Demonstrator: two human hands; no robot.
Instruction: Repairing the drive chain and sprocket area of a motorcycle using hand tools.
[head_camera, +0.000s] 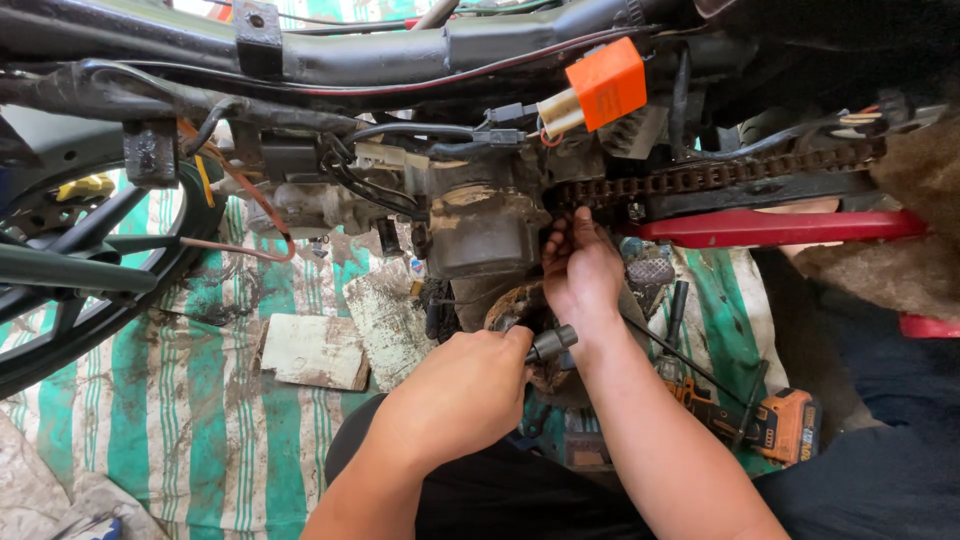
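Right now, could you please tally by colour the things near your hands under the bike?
Orange: 2, relay box and drill
Red: 1, bar
Rusty brown: 1, chain
Grey: 1, tool handle in the left hand
Total: 5

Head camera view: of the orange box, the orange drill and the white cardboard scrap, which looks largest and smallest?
1. White cardboard scrap, largest.
2. Orange drill.
3. Orange box, smallest, though close to the drill; distances from the camera differ, so that ranking is unsure.
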